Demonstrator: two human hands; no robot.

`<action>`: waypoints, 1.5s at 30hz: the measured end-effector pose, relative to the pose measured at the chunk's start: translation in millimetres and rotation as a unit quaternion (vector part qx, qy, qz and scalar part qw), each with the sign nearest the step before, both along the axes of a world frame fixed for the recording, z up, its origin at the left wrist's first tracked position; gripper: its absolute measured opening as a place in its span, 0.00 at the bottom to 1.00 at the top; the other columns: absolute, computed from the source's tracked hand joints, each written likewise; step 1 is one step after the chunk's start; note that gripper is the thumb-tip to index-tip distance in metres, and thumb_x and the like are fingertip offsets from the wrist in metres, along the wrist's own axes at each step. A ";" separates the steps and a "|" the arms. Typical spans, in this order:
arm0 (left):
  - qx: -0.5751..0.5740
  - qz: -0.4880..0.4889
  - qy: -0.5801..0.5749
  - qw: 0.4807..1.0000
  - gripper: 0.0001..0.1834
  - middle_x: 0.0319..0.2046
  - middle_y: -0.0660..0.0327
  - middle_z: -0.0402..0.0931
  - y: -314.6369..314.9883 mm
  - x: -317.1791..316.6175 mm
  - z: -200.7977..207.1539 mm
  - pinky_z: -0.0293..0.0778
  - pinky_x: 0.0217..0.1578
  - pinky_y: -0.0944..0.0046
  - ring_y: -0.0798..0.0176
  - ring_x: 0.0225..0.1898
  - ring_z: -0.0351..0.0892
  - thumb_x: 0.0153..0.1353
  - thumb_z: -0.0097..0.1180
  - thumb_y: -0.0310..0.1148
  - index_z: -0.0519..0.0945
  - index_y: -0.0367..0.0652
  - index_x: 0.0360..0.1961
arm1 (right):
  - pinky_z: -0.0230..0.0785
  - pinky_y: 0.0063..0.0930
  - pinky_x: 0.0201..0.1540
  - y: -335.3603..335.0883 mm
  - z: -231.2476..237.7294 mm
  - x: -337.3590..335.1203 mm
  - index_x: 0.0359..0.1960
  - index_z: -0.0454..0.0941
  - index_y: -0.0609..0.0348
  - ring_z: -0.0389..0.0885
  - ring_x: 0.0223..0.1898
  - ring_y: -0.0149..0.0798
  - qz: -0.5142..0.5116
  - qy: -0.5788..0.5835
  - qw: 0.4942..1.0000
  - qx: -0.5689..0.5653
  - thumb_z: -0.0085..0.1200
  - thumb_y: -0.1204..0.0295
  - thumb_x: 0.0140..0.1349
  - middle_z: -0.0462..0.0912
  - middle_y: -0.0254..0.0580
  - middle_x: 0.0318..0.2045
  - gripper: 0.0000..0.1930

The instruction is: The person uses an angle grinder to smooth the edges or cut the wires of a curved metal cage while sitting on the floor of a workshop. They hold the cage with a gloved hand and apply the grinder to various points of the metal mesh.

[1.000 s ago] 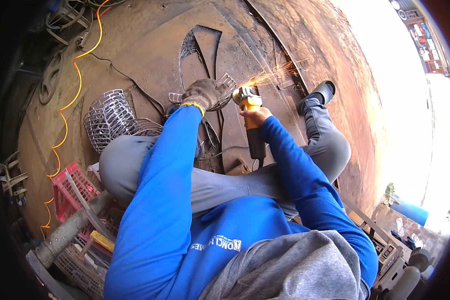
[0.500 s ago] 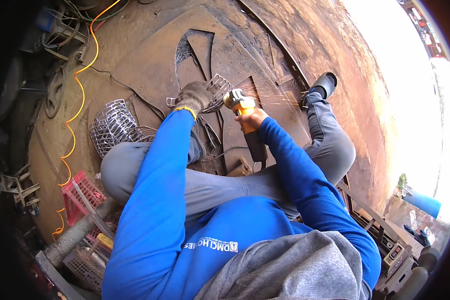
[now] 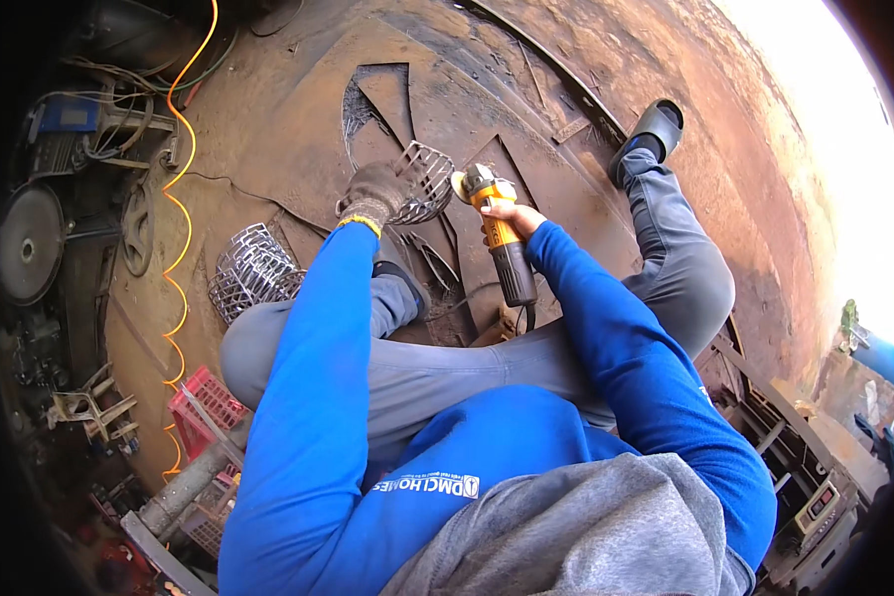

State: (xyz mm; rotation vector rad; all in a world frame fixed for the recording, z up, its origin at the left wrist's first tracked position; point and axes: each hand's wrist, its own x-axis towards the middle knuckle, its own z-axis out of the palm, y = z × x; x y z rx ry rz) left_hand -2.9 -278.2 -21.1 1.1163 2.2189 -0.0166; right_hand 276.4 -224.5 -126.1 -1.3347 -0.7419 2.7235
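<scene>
My left hand (image 3: 375,191), in a dark knitted glove with a yellow cuff, is closed on a curved metal wire frame (image 3: 429,184) with a grid of bars. In my bare right hand (image 3: 513,219) is a yellow and black angle grinder (image 3: 508,250), its body upright and its head toward the frame. The grinder's pale disc (image 3: 459,187) is close beside the frame's right edge; whether they touch I cannot tell. No sparks show. A stack of similar wire frames (image 3: 253,270) rests on the floor beyond my left knee.
Rusty steel plates with cut-out openings (image 3: 382,94) cover the floor ahead. An orange coiled hose (image 3: 181,214) runs down the left side. Machinery with a large round disc (image 3: 30,243) stands far left, a red plastic crate (image 3: 207,402) nearer. A metal rail (image 3: 556,74) lies beyond.
The sparks that flew rightward from the grinder are gone. The wire frame is turned in my left hand, showing more of its grid. My right foot has shifted in the picture as the view moved.
</scene>
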 end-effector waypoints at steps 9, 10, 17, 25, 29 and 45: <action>0.051 -0.007 0.052 0.997 0.40 0.45 0.44 0.85 12.6 -3.4 -12.9 0.75 0.54 0.47 0.40 0.51 0.83 0.60 0.54 0.71 0.87 0.41 0.46 | 0.83 0.43 0.39 -5.8 7.7 4.1 0.55 0.75 0.56 0.85 0.33 0.44 0.033 0.057 0.998 -0.011 0.74 0.55 0.51 0.83 0.46 0.38 0.33; 0.057 -0.009 0.062 0.996 0.39 0.44 0.44 0.85 12.6 -7.1 -17.6 0.75 0.54 0.47 0.40 0.50 0.83 0.60 0.54 0.71 0.87 0.42 0.46 | 0.83 0.44 0.37 -5.6 8.7 2.5 0.51 0.76 0.59 0.85 0.32 0.46 0.016 0.048 0.999 -0.013 0.75 0.58 0.49 0.82 0.45 0.35 0.31; 0.054 -0.028 0.108 0.992 0.37 0.43 0.42 0.85 13.1 -9.2 -26.1 0.76 0.51 0.46 0.39 0.49 0.83 0.61 0.56 0.69 0.87 0.41 0.43 | 0.83 0.42 0.39 -0.3 -0.6 7.8 0.50 0.76 0.62 0.85 0.33 0.45 -0.013 0.009 0.999 -0.037 0.76 0.56 0.48 0.82 0.47 0.36 0.33; 0.076 0.005 0.052 0.996 0.38 0.45 0.41 0.85 14.3 -6.6 -19.8 0.75 0.54 0.48 0.38 0.51 0.83 0.61 0.56 0.68 0.87 0.40 0.46 | 0.81 0.40 0.33 -6.7 -4.0 -1.6 0.46 0.78 0.62 0.86 0.30 0.45 0.017 -0.003 0.997 0.077 0.74 0.56 0.51 0.84 0.46 0.34 0.28; 0.078 -0.006 0.078 0.994 0.38 0.46 0.41 0.84 16.3 -7.5 -22.3 0.75 0.55 0.48 0.39 0.52 0.83 0.61 0.57 0.69 0.87 0.39 0.46 | 0.78 0.36 0.49 3.2 -13.7 -11.1 0.51 0.82 0.58 0.86 0.43 0.39 0.135 -0.161 0.904 0.372 0.75 0.52 0.49 0.87 0.42 0.42 0.31; 0.032 -0.019 0.078 0.996 0.41 0.46 0.43 0.84 16.4 -0.9 -13.7 0.74 0.55 0.45 0.38 0.52 0.82 0.62 0.49 0.73 0.87 0.43 0.45 | 0.76 0.41 0.55 -5.8 16.7 -14.3 0.54 0.75 0.68 0.84 0.50 0.57 0.198 -0.245 0.832 0.457 0.72 0.42 0.40 0.84 0.62 0.47 0.46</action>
